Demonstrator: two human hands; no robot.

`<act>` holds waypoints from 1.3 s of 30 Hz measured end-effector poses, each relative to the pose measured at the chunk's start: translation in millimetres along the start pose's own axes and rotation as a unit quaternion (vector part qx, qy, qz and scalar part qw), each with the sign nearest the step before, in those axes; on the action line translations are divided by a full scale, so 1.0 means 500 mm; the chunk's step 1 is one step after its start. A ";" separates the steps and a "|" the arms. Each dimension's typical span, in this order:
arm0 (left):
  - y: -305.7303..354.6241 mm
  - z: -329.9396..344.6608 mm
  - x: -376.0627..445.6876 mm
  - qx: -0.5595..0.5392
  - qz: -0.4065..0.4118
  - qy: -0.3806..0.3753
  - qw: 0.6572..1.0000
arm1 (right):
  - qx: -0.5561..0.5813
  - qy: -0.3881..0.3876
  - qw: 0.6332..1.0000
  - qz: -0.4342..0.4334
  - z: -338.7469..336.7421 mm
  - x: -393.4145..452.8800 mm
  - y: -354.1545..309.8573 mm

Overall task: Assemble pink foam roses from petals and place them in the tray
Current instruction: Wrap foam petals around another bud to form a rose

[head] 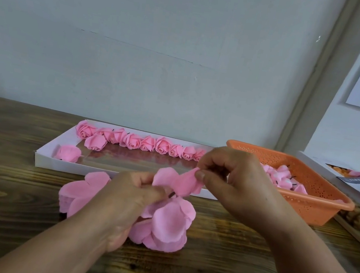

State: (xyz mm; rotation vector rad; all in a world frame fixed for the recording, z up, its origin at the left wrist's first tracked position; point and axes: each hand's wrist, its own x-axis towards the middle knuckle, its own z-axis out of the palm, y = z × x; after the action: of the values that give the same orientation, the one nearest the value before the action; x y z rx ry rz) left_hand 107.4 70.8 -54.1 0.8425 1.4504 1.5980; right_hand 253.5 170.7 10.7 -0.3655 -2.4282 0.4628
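The roses [140, 142] are pink, and the loose petals [168, 225] are the same pink; the tray [41, 159] is white; the basket [322, 181] is orange with small holes; the counter [2, 191] is dark brown wood with grain; the wall [142, 37] is pale grey-blue.

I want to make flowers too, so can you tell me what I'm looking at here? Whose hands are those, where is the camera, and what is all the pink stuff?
The camera sits on a person's head and looks down, so you see their own two hands. The left hand pinches a small dark stem, and the right hand pinches a pink petal piece between them. Under the hands lies a pile of loose petals on the wooden table. Behind is a white tray with finished roses lined along its far side. On the right, an orange basket holds more pink pieces with dark stems.
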 end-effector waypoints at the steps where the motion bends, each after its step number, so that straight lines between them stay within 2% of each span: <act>1: 0.001 0.002 0.000 -0.002 -0.005 0.017 1.000 | 0.003 -0.003 1.000 -0.003 0.001 -0.002 -0.002; 7: 0.014 0.003 0.001 0.012 -0.030 0.077 0.997 | -0.015 -0.016 1.000 -0.019 -0.002 -0.008 -0.010; 27: 0.035 -0.006 0.003 0.021 -0.044 0.036 0.998 | -0.077 -0.044 0.995 -0.047 -0.004 -0.010 -0.024; 39: 0.052 -0.010 0.001 0.057 -0.041 -0.008 0.997 | -0.114 -0.100 0.981 -0.118 0.007 -0.027 -0.040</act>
State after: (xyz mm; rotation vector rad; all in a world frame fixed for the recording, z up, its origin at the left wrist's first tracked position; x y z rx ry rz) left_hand 99.5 68.2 -29.0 0.8476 1.5562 1.4552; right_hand 258.9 146.8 9.1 -0.1273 -2.6862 0.1212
